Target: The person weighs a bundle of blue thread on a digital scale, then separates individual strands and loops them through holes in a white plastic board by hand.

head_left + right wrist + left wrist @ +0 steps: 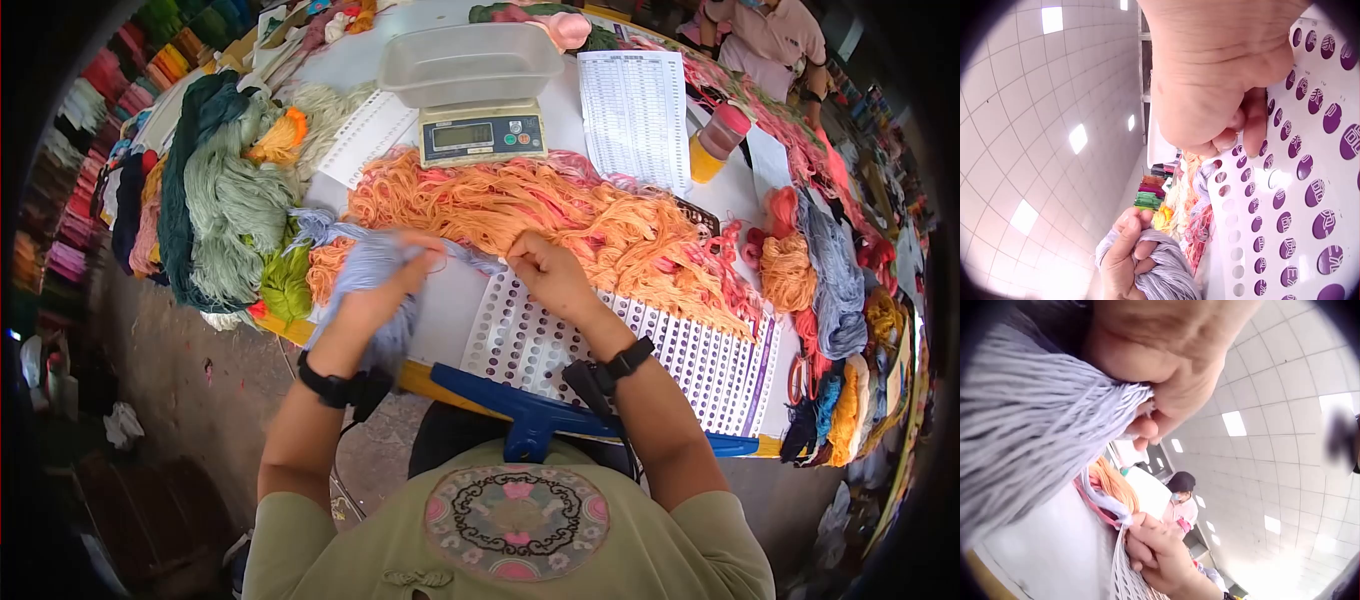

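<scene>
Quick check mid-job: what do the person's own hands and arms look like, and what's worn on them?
The left hand and right hand are ungloved. A black strap circles each wrist, with a dark, boxy camera mounted on it; a dark cable hangs near the right one. The forearms are bare, below short, plain olive-green sleeves.
</scene>
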`<action>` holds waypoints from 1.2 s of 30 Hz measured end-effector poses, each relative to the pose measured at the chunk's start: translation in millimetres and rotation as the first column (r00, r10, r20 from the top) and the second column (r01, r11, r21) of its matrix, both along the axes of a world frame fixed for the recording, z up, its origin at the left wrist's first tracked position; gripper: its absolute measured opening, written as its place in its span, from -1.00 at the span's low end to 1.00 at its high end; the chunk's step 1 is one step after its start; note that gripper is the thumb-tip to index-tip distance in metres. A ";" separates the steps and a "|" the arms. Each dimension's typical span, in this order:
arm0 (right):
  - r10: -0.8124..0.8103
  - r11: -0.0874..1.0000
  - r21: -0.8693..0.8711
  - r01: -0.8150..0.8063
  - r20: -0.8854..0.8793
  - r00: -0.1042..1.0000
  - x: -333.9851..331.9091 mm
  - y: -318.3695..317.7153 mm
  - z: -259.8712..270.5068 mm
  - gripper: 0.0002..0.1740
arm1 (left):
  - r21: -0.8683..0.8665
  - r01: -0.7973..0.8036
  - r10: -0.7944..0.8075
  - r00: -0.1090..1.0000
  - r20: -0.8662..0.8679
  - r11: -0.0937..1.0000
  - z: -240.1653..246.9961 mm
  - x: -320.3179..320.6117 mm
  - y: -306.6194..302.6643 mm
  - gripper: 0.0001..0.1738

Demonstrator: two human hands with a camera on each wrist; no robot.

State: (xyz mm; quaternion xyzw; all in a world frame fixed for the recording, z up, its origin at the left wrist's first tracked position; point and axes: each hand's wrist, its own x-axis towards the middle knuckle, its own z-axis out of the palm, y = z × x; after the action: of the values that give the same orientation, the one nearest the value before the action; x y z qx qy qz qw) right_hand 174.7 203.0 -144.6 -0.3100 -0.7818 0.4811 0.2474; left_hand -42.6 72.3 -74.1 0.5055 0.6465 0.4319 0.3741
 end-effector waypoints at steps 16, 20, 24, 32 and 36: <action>-0.018 0.999 0.047 0.016 0.046 0.999 0.4 1.6 1.1 -0.94 | -0.192 0.312 -0.256 0.180 -0.950 0.931 -2.6 -19.7 55.7 -0.79; -0.008 0.999 0.037 0.006 0.037 0.999 0.1 2.5 -1.4 -0.94 | -0.163 0.113 -0.173 0.086 -0.981 0.980 4.8 -50.2 55.7 -0.75; -0.021 0.998 0.068 0.018 0.040 0.999 -0.2 1.8 -0.4 -0.94 | -0.135 -0.197 -0.101 0.174 -0.980 0.971 19.3 -92.0 58.1 -0.73; -0.065 0.983 0.173 0.057 0.039 0.997 -4.6 2.4 -5.5 -0.93 | -0.052 -0.462 0.464 0.885 0.028 0.885 41.8 -145.5 14.5 -0.69; -0.011 1.000 0.005 0.011 0.053 0.999 -0.4 1.8 -0.2 -0.93 | -0.031 -0.245 0.247 0.958 0.145 0.969 31.7 -38.4 0.2 -0.80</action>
State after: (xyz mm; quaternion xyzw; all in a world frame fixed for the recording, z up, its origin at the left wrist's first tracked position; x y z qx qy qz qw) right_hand 174.3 204.8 -144.8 -0.3264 -0.7875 0.4696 0.2298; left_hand -81.0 72.5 -42.5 0.3853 0.6776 0.5073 0.3676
